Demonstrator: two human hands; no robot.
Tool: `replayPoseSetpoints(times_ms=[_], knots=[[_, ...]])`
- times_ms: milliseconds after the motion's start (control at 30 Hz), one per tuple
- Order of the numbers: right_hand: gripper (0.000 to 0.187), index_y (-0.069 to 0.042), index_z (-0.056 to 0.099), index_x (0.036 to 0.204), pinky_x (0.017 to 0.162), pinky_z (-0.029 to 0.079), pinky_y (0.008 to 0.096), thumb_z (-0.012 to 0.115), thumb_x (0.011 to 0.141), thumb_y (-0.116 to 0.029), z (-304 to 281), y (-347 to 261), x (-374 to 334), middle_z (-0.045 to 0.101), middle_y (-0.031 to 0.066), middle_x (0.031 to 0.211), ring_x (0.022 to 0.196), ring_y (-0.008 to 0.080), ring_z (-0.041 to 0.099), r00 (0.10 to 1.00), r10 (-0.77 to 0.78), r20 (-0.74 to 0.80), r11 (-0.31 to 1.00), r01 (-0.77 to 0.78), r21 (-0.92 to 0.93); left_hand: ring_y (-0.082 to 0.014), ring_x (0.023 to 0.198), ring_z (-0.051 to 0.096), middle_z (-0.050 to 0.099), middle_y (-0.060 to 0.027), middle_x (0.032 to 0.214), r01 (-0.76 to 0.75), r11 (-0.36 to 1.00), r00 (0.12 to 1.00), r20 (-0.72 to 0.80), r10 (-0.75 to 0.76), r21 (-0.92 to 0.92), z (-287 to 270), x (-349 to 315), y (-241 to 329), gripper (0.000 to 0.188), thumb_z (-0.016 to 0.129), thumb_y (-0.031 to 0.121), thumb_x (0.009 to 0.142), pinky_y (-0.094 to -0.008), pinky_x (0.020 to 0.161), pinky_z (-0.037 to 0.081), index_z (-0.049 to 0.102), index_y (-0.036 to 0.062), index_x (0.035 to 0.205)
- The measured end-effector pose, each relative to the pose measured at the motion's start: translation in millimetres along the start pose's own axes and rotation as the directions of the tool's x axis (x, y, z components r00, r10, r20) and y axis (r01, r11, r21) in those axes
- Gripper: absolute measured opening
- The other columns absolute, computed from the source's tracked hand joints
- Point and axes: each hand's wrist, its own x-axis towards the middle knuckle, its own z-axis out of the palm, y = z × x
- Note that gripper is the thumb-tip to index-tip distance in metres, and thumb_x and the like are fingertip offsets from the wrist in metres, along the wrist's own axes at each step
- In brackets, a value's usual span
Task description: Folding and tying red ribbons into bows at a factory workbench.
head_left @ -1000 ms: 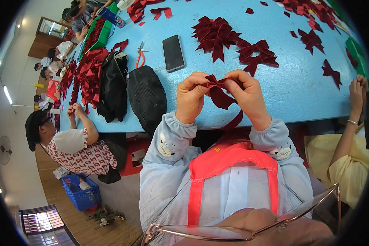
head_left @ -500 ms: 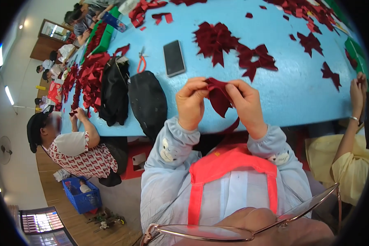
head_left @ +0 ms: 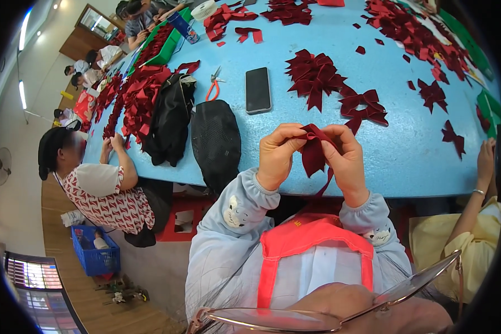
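Observation:
A piece of dark red velvet ribbon (head_left: 313, 158) is held up between my hands, just over the table's near edge, bunched at the top with a tail hanging below. Its left side is pinched by the thumb and fingers of my left hand (head_left: 275, 158). My right hand (head_left: 348, 164) grips the other side, thumb in front and fingers curled behind. Beyond my hands lie a heap of finished red bows (head_left: 314, 78) and a looser group of bows (head_left: 364, 108). A dark phone (head_left: 258, 91) rests on the table to the left of them.
Two black sleeve-like cloth items (head_left: 217, 145) and red-handled pliers (head_left: 213, 86) lie left on the blue table (head_left: 406, 167). Red ribbon pieces (head_left: 145, 100) pile up beyond them, near a green tray (head_left: 170, 47). Co-workers sit left (head_left: 106, 189) and right (head_left: 479, 222).
The view has shifted, so the table's things appear lower and mostly further right. Between my hands, the ribbon has turned and looks more bunched at the top. Both hands keep their pinch.

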Motion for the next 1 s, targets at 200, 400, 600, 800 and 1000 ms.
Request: replayPoseSetpoints(times_ms=[200,400,600,800,1000], knots=[[0.009,-0.002,0.057,0.095,0.061,0.042,0.017,0.057,0.086,-0.007,-4.0,-1.5,-5.6,0.058,-0.0026,0.08,0.07,0.0031,0.051,0.989,0.122,0.085,0.99,-0.127,0.06,-0.0143,0.079,0.057,0.059,-0.0092,0.097,0.03,0.998,0.999,0.019,-0.031,0.047,-1.1,-4.3,4.3,0.015,0.058,-0.009,0.078,-0.025,0.067,0.048,0.064,-0.0013,0.09],[0.009,-0.005,0.057,0.095,0.044,0.028,0.0141,0.056,0.087,-0.011,4.6,-4.9,-10.2,0.056,-0.0052,0.074,0.055,-0.0015,0.04,0.999,0.031,0.014,0.997,-0.032,0.075,-0.0137,0.077,0.057,0.059,-0.0092,0.094,0.029,0.988,0.992,0.117,-0.047,0.152,0.4,-9.5,8.2,0.015,0.059,-0.01,0.077,-0.0243,0.066,0.047,0.064,-0.0016,0.087],[0.006,-0.005,0.058,0.09,0.047,0.031,0.0147,0.057,0.086,-0.01,-13.0,16.3,-4.2,0.055,-0.0043,0.075,0.058,0.0,0.044,0.999,0.046,-0.025,0.999,-0.046,-0.02,-0.0137,0.075,0.057,0.06,-0.009,0.092,0.069,0.956,0.982,0.147,-0.115,0.286,0.9,-9.8,-11.2,0.015,0.059,-0.012,0.076,-0.024,0.064,0.048,0.064,-0.0018,0.086],[0.007,-0.003,0.057,0.09,0.055,0.039,0.0164,0.057,0.085,-0.007,-30.7,26.9,15.1,0.056,-0.0029,0.077,0.065,0.0025,0.049,0.986,0.154,0.058,0.986,-0.158,0.06,-0.0141,0.075,0.058,0.06,-0.0091,0.093,0.036,0.948,0.974,0.203,-0.104,0.316,-6.4,5.9,-21.0,0.016,0.059,-0.013,0.075,-0.0242,0.064,0.049,0.065,-0.0018,0.086],[0.007,-0.002,0.057,0.09,0.064,0.044,0.0181,0.058,0.083,-0.004,-38.1,28.0,13.6,0.056,-0.0024,0.077,0.072,0.0048,0.054,0.993,0.053,0.105,0.997,-0.058,0.049,-0.0147,0.076,0.059,0.06,-0.0091,0.094,0.043,0.958,0.98,0.175,-0.096,0.285,-2.6,6.1,-31.9,0.017,0.059,-0.012,0.075,-0.0243,0.065,0.049,0.065,-0.0014,0.086]])
